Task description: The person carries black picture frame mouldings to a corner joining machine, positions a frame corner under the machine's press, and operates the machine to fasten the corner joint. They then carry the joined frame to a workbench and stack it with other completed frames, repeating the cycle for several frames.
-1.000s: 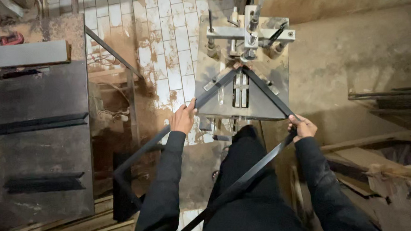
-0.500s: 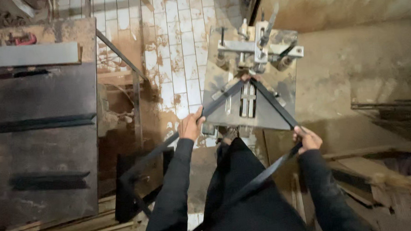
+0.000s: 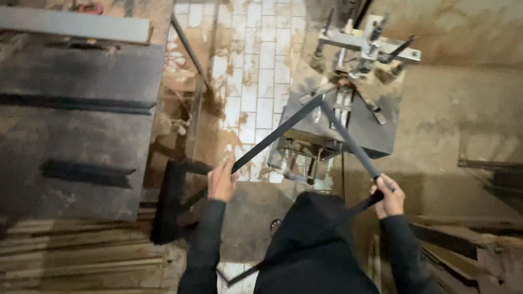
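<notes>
Head view: left hand [image 3: 222,183] closed around one dark flat steel bar [image 3: 275,134], right hand [image 3: 388,195] gripping the other bar [image 3: 349,140] — both bars converge in a V at the corner clamp [image 3: 366,45] on the small steel bench [image 3: 384,136], above a tiled floor [image 3: 258,76].

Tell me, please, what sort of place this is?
Probably a metal workshop: a steel stand with a corner clamp, dark plates on a bench, and both hands holding a bar frame.
</notes>
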